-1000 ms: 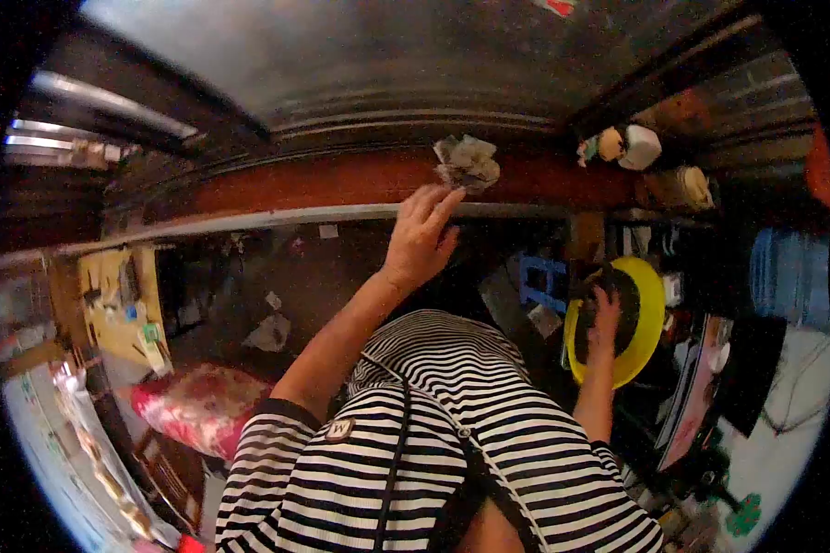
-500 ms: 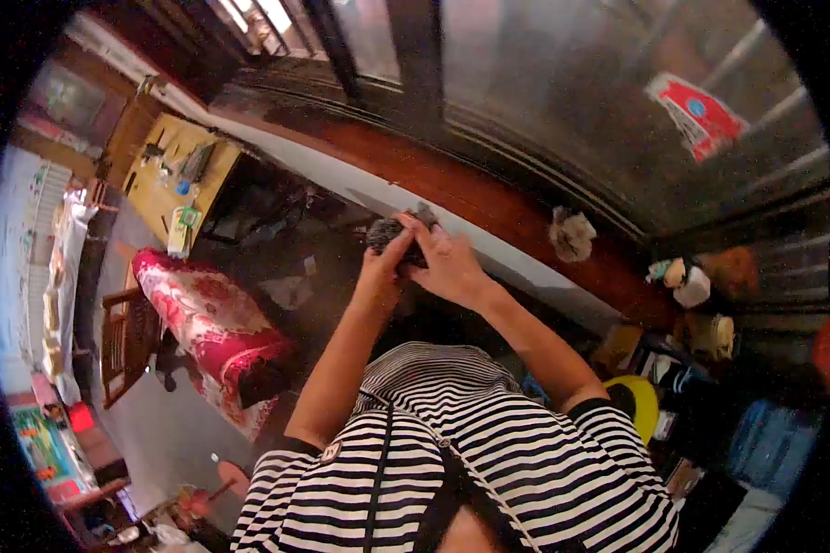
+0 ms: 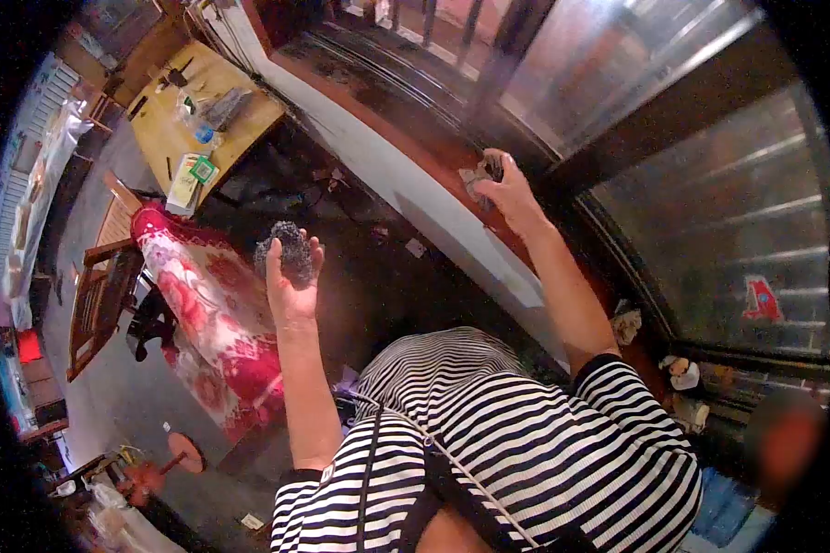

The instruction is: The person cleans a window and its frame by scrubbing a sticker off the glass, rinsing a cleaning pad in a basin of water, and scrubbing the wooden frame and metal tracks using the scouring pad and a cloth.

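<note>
My left hand (image 3: pixel 293 297) is raised over the dark floor area, its fingers curled around a dark, shiny, stringy wad that looks like a steel wool scourer (image 3: pixel 288 247). My right hand (image 3: pixel 518 198) reaches out to the reddish-brown window sill (image 3: pixel 443 147). Its thumb and fingers close on a crumpled grey rag or paper (image 3: pixel 476 182) at the sill; the exact material cannot be made out. Just beyond that hand runs the dark window frame.
A wooden table (image 3: pixel 244 138) with small items stands at upper left. Below it are a red and white floral cloth (image 3: pixel 194 313) over furniture and a wooden chair (image 3: pixel 97 295). Another crumpled pale wad (image 3: pixel 626 325) lies farther right along the sill. A white wall (image 3: pixel 378 152) runs below the sill.
My hands, together at the dark wad before, are now apart. The left has moved left with the wad; the right has moved up and right to the sill. The view has turned.
</note>
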Available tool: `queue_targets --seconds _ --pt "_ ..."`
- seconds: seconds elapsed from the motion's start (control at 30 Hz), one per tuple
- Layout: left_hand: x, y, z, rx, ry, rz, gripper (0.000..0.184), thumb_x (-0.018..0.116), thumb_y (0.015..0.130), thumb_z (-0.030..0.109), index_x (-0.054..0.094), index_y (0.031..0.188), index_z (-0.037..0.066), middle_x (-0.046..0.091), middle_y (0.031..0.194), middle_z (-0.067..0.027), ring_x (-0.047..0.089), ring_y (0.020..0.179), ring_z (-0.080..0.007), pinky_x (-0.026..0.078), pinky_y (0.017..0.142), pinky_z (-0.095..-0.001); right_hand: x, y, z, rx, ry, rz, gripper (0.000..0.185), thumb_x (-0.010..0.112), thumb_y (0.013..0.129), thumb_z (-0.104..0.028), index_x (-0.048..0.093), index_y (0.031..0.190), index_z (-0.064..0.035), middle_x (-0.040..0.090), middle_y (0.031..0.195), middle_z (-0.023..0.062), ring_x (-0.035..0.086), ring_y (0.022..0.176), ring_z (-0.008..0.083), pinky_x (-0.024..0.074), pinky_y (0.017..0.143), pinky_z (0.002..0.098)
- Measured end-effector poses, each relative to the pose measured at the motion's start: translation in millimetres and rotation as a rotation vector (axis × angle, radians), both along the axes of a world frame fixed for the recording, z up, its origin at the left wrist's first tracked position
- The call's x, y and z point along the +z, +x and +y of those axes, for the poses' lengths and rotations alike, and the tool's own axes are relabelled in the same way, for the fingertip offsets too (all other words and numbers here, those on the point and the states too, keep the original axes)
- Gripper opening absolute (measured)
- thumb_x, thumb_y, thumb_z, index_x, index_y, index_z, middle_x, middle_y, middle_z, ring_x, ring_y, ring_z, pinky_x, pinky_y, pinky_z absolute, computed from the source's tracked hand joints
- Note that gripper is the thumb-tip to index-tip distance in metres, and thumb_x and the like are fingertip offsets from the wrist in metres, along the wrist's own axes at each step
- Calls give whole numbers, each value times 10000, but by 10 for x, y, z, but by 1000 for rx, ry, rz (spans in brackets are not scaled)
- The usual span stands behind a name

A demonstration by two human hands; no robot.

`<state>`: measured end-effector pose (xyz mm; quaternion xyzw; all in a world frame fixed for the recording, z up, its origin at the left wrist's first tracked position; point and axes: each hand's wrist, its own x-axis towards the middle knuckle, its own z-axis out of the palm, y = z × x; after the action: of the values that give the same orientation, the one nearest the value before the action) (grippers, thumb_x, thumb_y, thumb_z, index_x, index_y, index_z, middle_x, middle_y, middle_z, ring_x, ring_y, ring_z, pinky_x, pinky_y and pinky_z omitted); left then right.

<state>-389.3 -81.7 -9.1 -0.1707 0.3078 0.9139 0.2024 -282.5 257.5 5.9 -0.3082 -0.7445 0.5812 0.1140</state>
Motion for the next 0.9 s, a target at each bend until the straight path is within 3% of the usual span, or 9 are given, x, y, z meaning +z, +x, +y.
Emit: queue_targets --seconds 0.13,0.33,0.57,0.7,0.73,0.83,0.87,0.9 --pt "-135 -368 -78 -2 49 -17 270 645 853 228 603 1022 21 656 978 -139 631 891 -290 549 748 -380 229 -374 -43 -8 355 -131 609 706 718 -133 457 1266 -47 557 1136 132 561 1028 272 427 911 338" --pt "-256 -969 111 -22 26 -19 256 627 862 234 609 1022 35 662 964 -136 643 869 -279 547 736 -371 32 -935 301 28 808 45 523 713 738 -131 498 1213 -81 548 1181 165 537 1096 331 420 938 376" --pt "18 -1960 665 -115 -141 113 286 641 851 253 606 1030 32 663 962 -116 653 840 -236 536 710 -315 225 -1995 500 -68 868 385 473 703 757 -77 512 1190 -79 553 1179 154 540 1098 337 440 921 385" --pt "308 -2555 980 -173 -324 226 286 639 856 258 596 1031 36 656 936 -92 651 806 -196 529 689 -305 202 -2610 532 -136 801 507 509 720 750 -75 507 1212 -100 545 1196 146 549 1089 334 451 921 383" --pt "278 -2732 1042 -190 -356 256 297 629 863 273 589 1049 45 656 941 -88 650 815 -201 531 681 -309 99 -2772 540 -121 834 526 573 736 709 -51 486 1224 -66 523 1212 162 504 1140 345 428 972 396" --pt "87 -3112 1310 -236 -424 297 318 612 875 300 577 1082 61 656 950 -80 650 832 -209 532 666 -318 -539 -3101 590 151 959 352 554 679 737 -57 478 1251 -109 501 1252 133 466 1169 337 411 992 411" --pt "63 -3222 1408 -249 -435 306 315 616 874 296 577 1078 58 656 949 -80 650 830 -208 530 668 -318 -946 -3109 626 368 1034 138 507 600 772 -49 484 1257 -142 472 1288 104 457 1162 322 401 991 414" --pt "58 -3337 1474 -266 -447 319 312 619 873 291 577 1074 55 656 948 -81 650 828 -207 529 670 -317 -912 -3054 574 404 1184 58 481 527 787 -24 487 1250 -146 448 1309 82 461 1151 301 389 989 419"
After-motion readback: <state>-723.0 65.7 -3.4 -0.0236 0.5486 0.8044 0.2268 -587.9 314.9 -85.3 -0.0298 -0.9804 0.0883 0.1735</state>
